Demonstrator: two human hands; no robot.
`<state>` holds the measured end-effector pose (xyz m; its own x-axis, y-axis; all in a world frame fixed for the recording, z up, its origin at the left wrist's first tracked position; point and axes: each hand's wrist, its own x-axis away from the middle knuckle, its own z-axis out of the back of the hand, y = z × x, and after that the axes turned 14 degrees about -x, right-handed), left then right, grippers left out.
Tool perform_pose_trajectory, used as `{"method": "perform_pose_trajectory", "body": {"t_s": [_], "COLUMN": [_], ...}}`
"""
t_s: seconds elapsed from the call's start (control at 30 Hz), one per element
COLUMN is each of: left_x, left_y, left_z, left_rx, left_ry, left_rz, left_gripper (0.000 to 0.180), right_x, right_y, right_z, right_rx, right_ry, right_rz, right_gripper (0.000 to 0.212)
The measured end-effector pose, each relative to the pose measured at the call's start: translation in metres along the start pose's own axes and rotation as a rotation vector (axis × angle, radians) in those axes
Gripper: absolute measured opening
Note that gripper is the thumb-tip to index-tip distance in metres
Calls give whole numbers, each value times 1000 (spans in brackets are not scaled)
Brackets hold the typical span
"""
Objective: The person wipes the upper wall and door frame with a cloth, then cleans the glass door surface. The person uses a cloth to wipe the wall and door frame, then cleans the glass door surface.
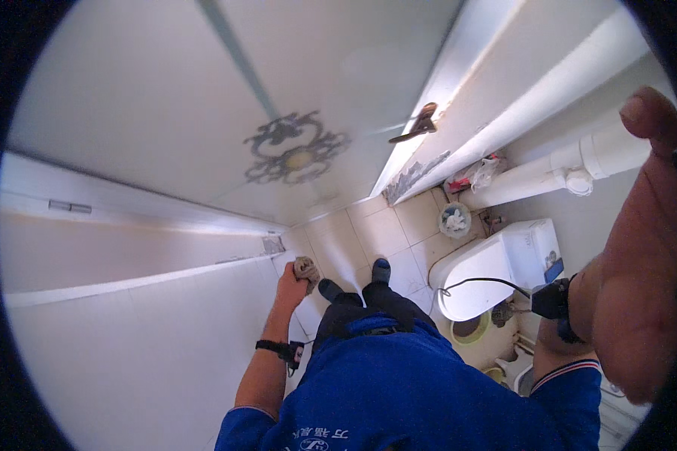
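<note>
Left hand: fingers clamped on a crumpled grey rag, pressed low against the left tiled wall
Right hand: raised near the camera, finger state cannot tell
Risk: footing, shoes beside toilet; a lean could slip, rag could drop

Left hand low and clenched; right hand raised close, grip unclear.

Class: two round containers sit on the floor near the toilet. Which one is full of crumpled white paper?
The bin beside the door's foot, beyond the toilet; crumpled white paper fills it. The yellow-rimmed basin, nearer the person, shows none.
</note>
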<state>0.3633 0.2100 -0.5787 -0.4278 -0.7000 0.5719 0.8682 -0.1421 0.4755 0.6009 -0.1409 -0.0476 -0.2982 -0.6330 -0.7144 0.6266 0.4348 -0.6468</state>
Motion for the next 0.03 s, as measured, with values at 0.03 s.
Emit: {"method": "perform_pose_trajectory", "body": {"t_s": [0.03], "left_x": [-3], "left_y": [10], "left_z": [-4], "left_rx": [37], "left_ry": [10], "left_rz": [-74], "left_gripper": [45], "right_x": [20], "right_y": [20], "right_z": [29], "right_rx": [5], "right_ry": [25], "right_rz": [1], "right_gripper": [78]}}
